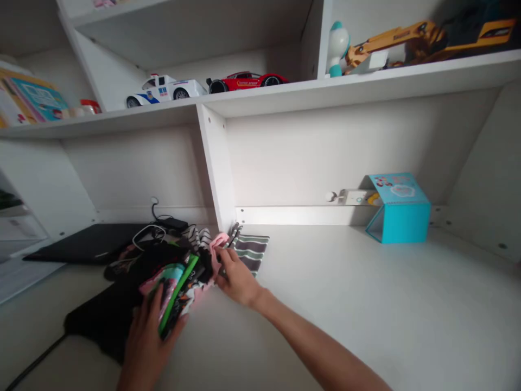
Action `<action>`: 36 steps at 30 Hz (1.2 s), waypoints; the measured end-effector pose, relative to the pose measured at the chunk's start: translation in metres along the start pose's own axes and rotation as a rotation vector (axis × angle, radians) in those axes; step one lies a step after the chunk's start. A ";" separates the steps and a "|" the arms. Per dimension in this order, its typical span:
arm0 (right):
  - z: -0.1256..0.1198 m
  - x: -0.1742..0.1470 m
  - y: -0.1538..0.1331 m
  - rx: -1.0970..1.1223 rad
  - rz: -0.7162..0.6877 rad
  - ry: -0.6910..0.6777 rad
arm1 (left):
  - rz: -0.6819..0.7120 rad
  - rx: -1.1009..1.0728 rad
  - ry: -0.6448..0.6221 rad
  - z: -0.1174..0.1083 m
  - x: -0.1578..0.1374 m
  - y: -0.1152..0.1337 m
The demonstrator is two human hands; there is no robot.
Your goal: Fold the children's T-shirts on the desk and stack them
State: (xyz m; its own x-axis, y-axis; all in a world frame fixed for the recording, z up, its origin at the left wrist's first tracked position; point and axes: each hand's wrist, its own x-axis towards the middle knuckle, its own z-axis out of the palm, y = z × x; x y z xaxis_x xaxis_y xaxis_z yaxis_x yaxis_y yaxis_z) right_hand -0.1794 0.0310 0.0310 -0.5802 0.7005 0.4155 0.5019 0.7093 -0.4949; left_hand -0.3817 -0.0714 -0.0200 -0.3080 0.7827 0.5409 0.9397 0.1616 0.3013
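My left hand (148, 339) is closed around a bunch of colourful plastic packets (177, 290) with a bright green strip along them, thumb on one side and fingers on the other. They rest against a heap of black cloth (114, 304). Just to the right, my right hand (238, 277) pinches a pink cloth (217, 247) at the heap's edge; its fingertips are partly hidden. Behind that hand lies a grey, green and white striped cloth (252, 252). A black-and-white striped piece (198, 237) pokes out at the back of the heap.
A black laptop (89, 241) and a white cable (148, 231) lie behind the heap. A vertical divider (215, 168) stands behind my right hand. On the desk's right is a blue folded stand (405, 222) near a power strip (354, 197). Toy vehicles, including a red car (246, 81), sit on the shelf above.
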 end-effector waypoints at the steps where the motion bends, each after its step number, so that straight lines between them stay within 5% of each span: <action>1: -0.006 0.000 0.009 -0.025 0.048 0.008 | 0.010 0.036 -0.036 0.001 0.002 0.002; 6: -0.005 -0.011 0.038 -0.177 0.168 -0.114 | 0.104 0.151 -0.164 0.010 0.024 -0.003; 12: -0.003 -0.047 0.013 -0.223 0.026 -0.303 | 0.128 0.207 -0.222 0.004 0.035 -0.013; 16: -0.031 -0.042 0.033 -0.248 0.144 -0.269 | 0.065 0.316 -0.104 -0.016 0.026 0.020; 19: -0.048 -0.027 0.068 -0.346 0.389 -0.126 | 0.238 0.184 -0.048 -0.024 0.019 0.056; 23: -0.050 -0.019 0.092 -0.387 0.516 -0.084 | 0.513 -0.044 -0.217 -0.011 0.019 0.099; 30: -0.084 -0.054 0.039 -0.215 0.193 -0.023 | 0.773 -0.382 -0.510 0.010 0.061 0.173; 34: -0.142 -0.104 -0.003 0.011 -0.047 0.028 | 0.960 -0.470 -0.732 -0.024 0.074 0.216; 36: -0.177 -0.133 -0.020 0.097 -0.083 0.057 | 1.062 -0.431 -0.730 -0.050 0.071 0.230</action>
State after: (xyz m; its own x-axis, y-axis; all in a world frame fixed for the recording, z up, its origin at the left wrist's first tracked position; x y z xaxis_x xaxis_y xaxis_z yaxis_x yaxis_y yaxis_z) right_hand 0.0012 -0.0622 0.1207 -0.5784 0.6449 0.4996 0.3874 0.7561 -0.5275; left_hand -0.1944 -0.0088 0.1267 0.8039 0.5703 0.1690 0.5107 -0.8074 0.2953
